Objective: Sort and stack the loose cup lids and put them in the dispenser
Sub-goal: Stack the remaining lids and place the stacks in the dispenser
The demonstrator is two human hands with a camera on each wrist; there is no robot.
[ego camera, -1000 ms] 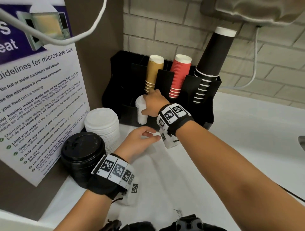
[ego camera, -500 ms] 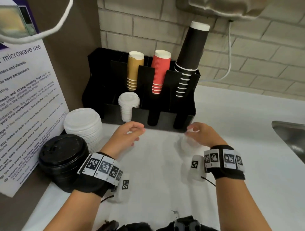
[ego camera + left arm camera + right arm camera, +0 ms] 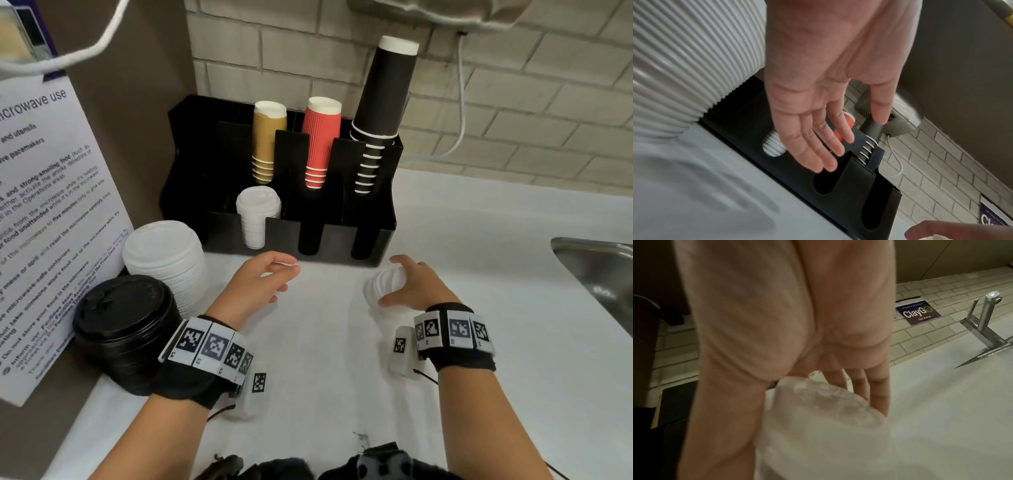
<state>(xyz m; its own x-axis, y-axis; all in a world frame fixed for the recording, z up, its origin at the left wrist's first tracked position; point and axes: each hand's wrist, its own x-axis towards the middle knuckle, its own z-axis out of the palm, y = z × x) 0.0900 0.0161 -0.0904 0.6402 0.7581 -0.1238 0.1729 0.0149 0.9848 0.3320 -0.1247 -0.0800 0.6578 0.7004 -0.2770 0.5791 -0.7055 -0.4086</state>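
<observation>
**Risk notes: small lid stack held short of the dispenser**

Right hand (image 3: 416, 291) curls its fingers and thumb round a short stack of small white lids (image 3: 380, 286), which lies on its side just above the desk (image 3: 342, 359) and near the front wall of the black dispenser (image 3: 373, 245). Left hand (image 3: 255, 291) is relaxed with fingers extended and holds nothing; the left wrist view shows a bare palm.

Likely failure: the stack is gripped sideways across thin nested rims, so an uneven squeeze could fan the lids apart and drop some on the desk. Tilting it upright with one hand could let the end lids slide off. The empty hand is close enough to steady the free end.

Second risk: wrong slot. One front slot already holds small white lids (image 3: 257, 219); the two slots to its right look empty. Whether the held lids match that size cannot be judged from these views.

Surroundings: gold cups (image 3: 267, 140), red cups (image 3: 322, 140) and a tall leaning column of black cups (image 3: 383, 99) stand in the rear bays, and a raised wrist could knock the black column. Large white lids (image 3: 164, 257) and black lids (image 3: 126, 322) stand stacked at left beside a microwave notice (image 3: 51, 205). A sink (image 3: 599, 263) lies at right.
</observation>
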